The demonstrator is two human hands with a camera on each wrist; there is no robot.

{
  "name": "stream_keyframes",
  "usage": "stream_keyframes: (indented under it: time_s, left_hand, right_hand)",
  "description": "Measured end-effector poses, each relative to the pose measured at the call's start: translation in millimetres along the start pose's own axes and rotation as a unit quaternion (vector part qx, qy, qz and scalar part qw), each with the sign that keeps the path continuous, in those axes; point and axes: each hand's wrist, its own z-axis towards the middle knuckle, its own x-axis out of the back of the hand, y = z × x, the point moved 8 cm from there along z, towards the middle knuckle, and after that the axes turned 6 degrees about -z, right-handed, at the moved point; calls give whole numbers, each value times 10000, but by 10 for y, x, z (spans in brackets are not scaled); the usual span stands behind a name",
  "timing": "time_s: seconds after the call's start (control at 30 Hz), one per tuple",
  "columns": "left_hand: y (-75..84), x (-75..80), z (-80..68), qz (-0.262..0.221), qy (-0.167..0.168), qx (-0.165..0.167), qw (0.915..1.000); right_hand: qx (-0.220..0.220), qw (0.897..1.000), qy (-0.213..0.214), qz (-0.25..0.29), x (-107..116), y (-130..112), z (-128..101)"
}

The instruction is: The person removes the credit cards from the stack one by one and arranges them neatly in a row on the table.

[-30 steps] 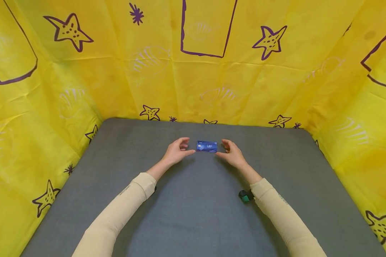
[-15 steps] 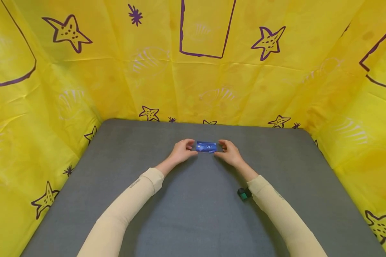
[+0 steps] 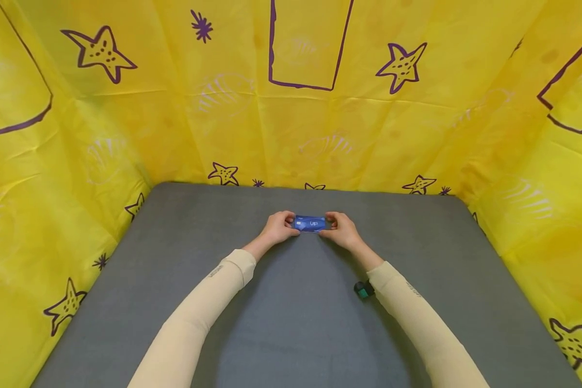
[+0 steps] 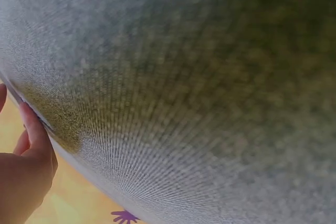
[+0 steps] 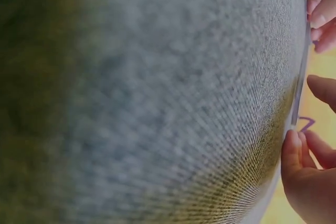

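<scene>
Both grips, left hand (image 3: pixel 277 228), right hand (image 3: pixel 341 230), pinch blue card (image 3: pixel 311 223) ends; grey mat (image 3: pixel 291 323) beneath.

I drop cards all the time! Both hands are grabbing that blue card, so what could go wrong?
The blue card lies thin and flat on the grey mat, gripped only at its short ends by the left hand and right hand, so it might slip out. Squeezing the ends together could also bend it.
</scene>
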Motion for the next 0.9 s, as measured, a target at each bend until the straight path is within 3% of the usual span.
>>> stream_keyframes:
  time_s: [0.3, 0.9]
  left_hand:
    - [-18, -26, 43, -53, -54, 45, 10000]
    - [-63, -59, 96, 73, -147, 161, 9997]
  right_hand:
    - [-186, 9996, -196, -53, -40, 10, 7]
    - [45, 9992, -216, -322, -62, -17, 23]
